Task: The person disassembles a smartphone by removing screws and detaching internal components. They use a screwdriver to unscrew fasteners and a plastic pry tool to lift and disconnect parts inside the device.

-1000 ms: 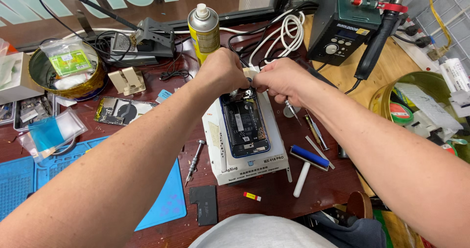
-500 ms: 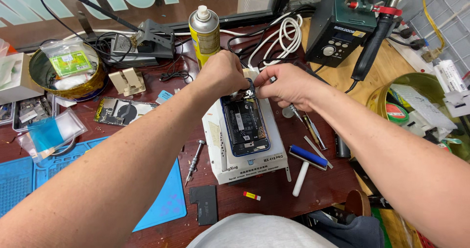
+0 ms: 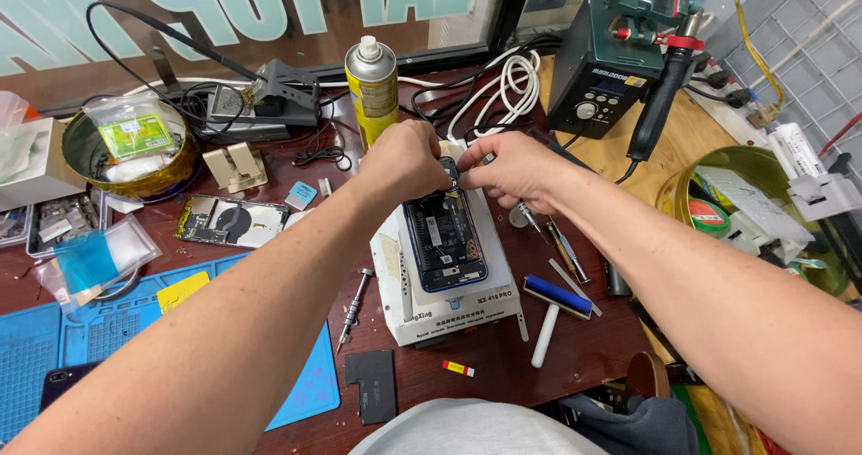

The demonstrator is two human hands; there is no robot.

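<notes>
Working at the top edge of the opened phone (image 3: 444,239), which lies back-off on a white heating pad (image 3: 449,307) mid-table, the left hand (image 3: 404,160) and right hand (image 3: 510,166) pinch their fingers shut on a small part there; lifting it likely needs gentle, steady pulling. 1 roller (image 3: 557,298) lies beside.

Opened phone (image 3: 444,239) dark inside with blue frame; white heating plate box (image 3: 449,311) under it; yellow spray can (image 3: 372,91), silver top; blue mat (image 3: 99,329); roller (image 3: 557,295) blue head, white handle; dark green station (image 3: 611,60), red trim; white cable coil (image 3: 512,82); reddish-brown tabletop (image 3: 503,374); gold tin (image 3: 126,154)
</notes>
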